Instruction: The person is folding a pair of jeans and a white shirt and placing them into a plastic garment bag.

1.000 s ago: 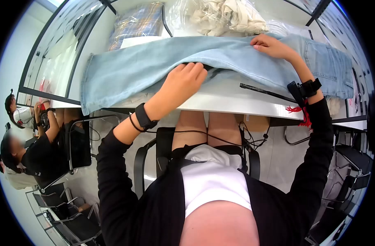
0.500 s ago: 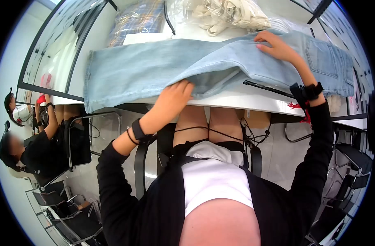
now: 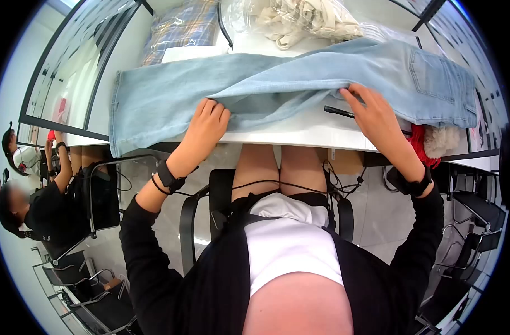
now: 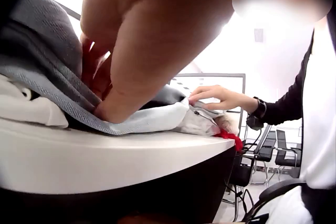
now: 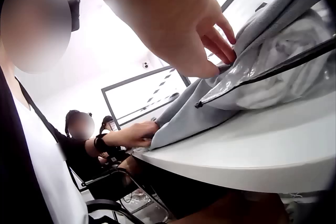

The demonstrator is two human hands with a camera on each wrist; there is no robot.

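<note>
The right hand (image 3: 375,117) is now gripping the near edge of the jeans (image 3: 182,89), having come down from their far side.
The jeans are lying lengthwise across the surface (image 3: 299,134), and a fold is gaping between the hands. The left hand's (image 3: 207,128) fingers are pinching denim; the right's are closing narrowly on it, their tips partly hidden by cloth. The right hand is covering part of a black strip (image 3: 338,111).

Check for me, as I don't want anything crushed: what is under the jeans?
Under the jeans, pale cloth shows near the left hand and a clear bag near the right hand. Anything farther in is covered and cannot be seen.
</note>
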